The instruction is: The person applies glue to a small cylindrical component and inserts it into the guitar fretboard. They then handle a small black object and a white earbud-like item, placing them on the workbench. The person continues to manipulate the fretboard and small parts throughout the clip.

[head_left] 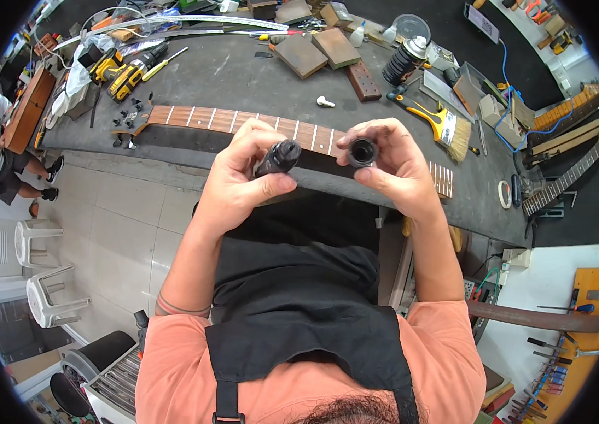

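Observation:
My left hand [246, 169] is closed around a short black cylinder [282, 157] with an uneven, knobbly end facing up. Between the fingers and thumb of my right hand [391, 159] sits a black hollow cap [363, 151], its round opening toward me. The two black pieces are apart from each other. Beneath both hands, a guitar neck [214, 120] with a brown fretboard and pale frets lies along the near edge of the workbench. Its headstock [132, 121] with tuning pegs is at the left, and my hands hide part of its middle.
The dark workbench [222, 71] carries yellow cordless drills [128, 79], wooden blocks [299, 55], a spray can [405, 60] and a yellow-handled brush [448, 131]. Another guitar neck [568, 177] leans at the right. A person [2, 148] with a wooden guitar body stands far left, near white stools [48, 297].

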`<state>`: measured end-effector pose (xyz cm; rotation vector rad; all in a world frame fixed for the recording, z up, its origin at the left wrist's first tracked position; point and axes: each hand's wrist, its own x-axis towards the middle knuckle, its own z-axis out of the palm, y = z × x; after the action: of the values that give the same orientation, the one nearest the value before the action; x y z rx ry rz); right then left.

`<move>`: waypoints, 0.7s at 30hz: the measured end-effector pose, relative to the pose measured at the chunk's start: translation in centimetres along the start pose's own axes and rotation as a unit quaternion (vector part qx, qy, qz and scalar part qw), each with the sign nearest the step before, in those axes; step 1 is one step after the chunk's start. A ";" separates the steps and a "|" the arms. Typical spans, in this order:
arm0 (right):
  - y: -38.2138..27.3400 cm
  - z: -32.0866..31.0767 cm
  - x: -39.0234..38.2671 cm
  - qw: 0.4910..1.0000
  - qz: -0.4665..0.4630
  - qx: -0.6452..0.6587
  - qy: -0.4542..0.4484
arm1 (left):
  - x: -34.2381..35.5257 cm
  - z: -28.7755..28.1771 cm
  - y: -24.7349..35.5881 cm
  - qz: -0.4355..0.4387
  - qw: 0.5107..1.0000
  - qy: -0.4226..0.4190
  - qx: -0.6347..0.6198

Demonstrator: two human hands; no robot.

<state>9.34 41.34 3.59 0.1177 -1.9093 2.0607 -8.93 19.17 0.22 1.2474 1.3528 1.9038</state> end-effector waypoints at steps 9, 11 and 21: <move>0.3 -4.1 -3.4 0.977 -0.026 -0.005 0.210 | 6.1 -4.7 0.8 -0.011 0.966 0.180 0.185; 0.4 -5.6 -4.4 0.968 -0.021 -0.013 0.250 | 9.2 -7.5 0.3 0.026 0.933 0.193 0.304; -0.7 -10.8 -10.6 0.924 -0.025 -0.104 0.368 | 19.9 -13.6 -4.4 -0.009 0.797 0.111 0.593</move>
<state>21.24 50.02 0.20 -0.5726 -1.5844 1.5272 -30.63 30.34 2.80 1.4610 2.8711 1.0614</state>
